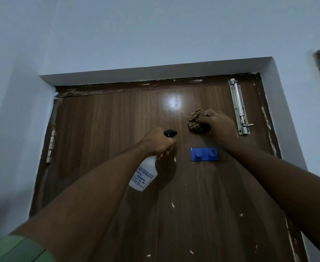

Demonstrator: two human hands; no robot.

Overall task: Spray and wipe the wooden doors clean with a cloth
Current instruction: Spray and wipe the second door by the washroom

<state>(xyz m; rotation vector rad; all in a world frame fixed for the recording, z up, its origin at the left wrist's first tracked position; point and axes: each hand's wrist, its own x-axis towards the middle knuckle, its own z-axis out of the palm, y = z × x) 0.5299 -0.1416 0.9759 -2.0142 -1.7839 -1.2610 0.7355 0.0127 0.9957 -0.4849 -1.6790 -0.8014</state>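
Observation:
A dark brown wooden door (108, 129) fills the middle of the view, flecked with white paint spots. My left hand (159, 142) grips the neck of a white spray bottle (144, 174) with a black nozzle (170, 133) pointing at the door. My right hand (217, 123) holds a bunched brown checked cloth (196, 119) against the upper door, to the right of a glare spot.
A blue two-peg hook plate (204, 154) is fixed to the door just below my right hand. A steel tower bolt (239, 108) runs down the door's upper right. A hinge (51, 146) sits on the left edge. Pale walls (117, 35) surround the frame.

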